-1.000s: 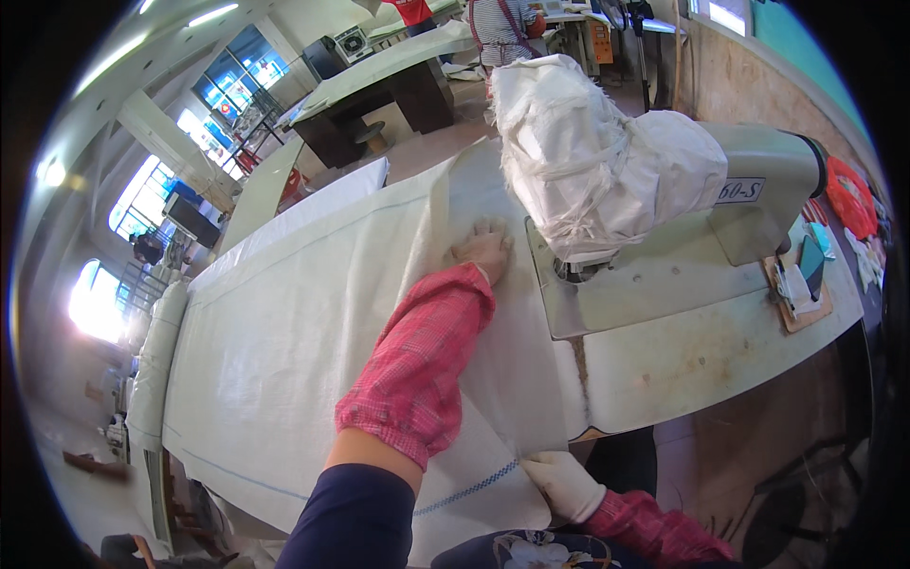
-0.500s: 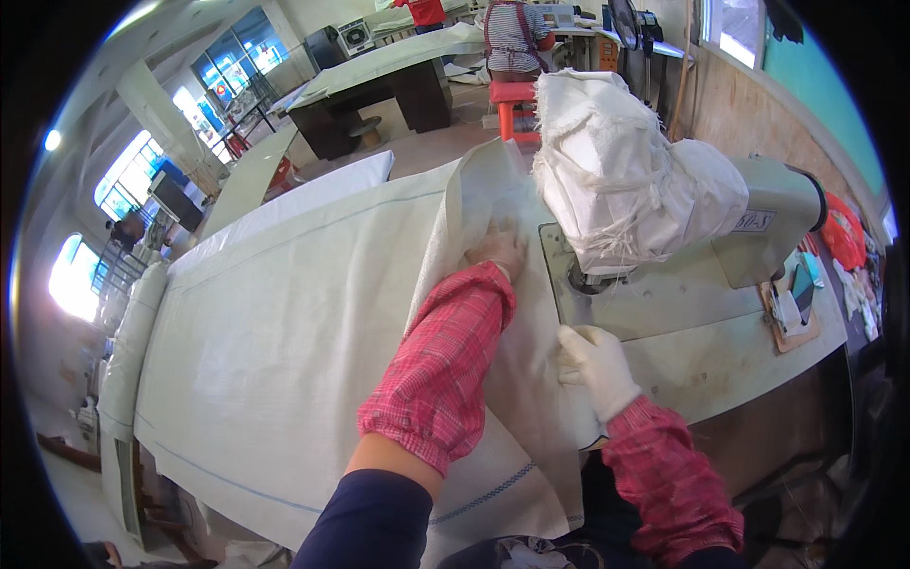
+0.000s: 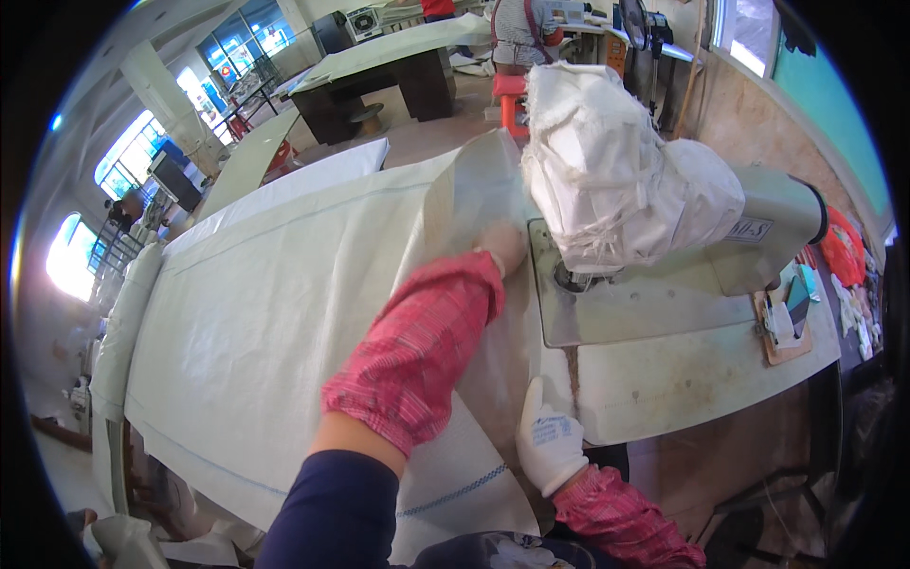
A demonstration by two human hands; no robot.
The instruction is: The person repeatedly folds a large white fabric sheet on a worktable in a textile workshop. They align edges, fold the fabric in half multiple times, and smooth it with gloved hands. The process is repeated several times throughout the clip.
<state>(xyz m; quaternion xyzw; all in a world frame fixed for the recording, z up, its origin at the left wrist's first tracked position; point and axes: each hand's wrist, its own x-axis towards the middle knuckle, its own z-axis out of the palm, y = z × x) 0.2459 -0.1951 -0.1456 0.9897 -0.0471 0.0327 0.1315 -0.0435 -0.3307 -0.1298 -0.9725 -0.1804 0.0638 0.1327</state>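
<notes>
A large white woven plastic sheet (image 3: 265, 313) with blue stripes near its borders spreads over the table to the left of a sewing machine (image 3: 773, 228). One side of it is folded up and over. My left hand (image 3: 504, 248) rests on the sheet's right strip, next to the machine's metal plate (image 3: 607, 327); its fingers are blurred and partly hidden. Nearer me, my right hand (image 3: 550, 448), in a white glove, grips the sheet's right edge at the table's front, thumb on top, the other fingers hidden. White cloth (image 3: 607, 171) is wrapped and tied around the machine's head.
A clipboard (image 3: 783, 327) lies on the right of the machine table (image 3: 682, 379). Beyond it is a red bag (image 3: 840, 248). A rolled white sheet (image 3: 128, 332) lies along the far left. Behind the machine are a red stool (image 3: 510, 100), a fan (image 3: 637, 28) and a seated person (image 3: 521, 38).
My left hand has drawn slightly nearer me, its fingers no longer seen spread. My right hand has moved left and toward me along the table's front. The view has shifted slightly.
</notes>
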